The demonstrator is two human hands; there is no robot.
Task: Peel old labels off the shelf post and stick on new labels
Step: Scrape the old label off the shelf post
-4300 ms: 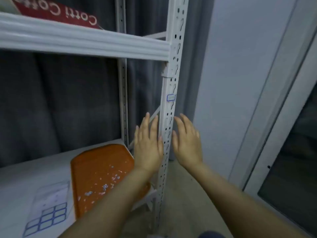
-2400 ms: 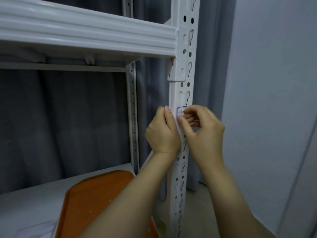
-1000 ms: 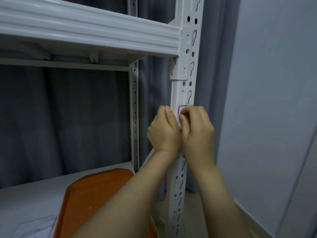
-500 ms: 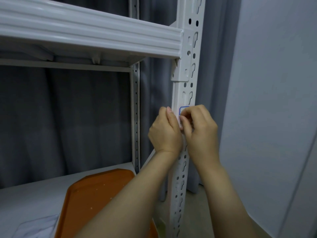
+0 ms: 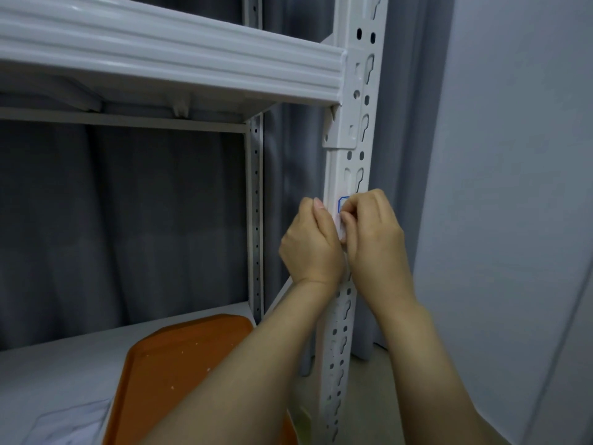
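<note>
A white perforated shelf post [image 5: 356, 130] runs down the middle of the view. A small white label with a blue border [image 5: 342, 202] is stuck on it at hand height; only its upper left corner shows. My right hand [image 5: 373, 232] has its fingers curled, with thumb and forefinger pinched at the label's lower edge. My left hand [image 5: 313, 245] rests against the post's left side just below the label, thumb pointing up along the post.
A white shelf beam [image 5: 167, 56] crosses above. On the lower shelf [image 5: 64, 370] lies an orange tray [image 5: 179, 364] with small white scraps, and a sheet of labels [image 5: 70, 422] beside it. Grey curtain behind; a pale wall [image 5: 513, 187] on the right.
Both hands rose from open below the label to the label itself. Over the last second they have barely moved; my right fingertips stay pinched at the label's edge.
</note>
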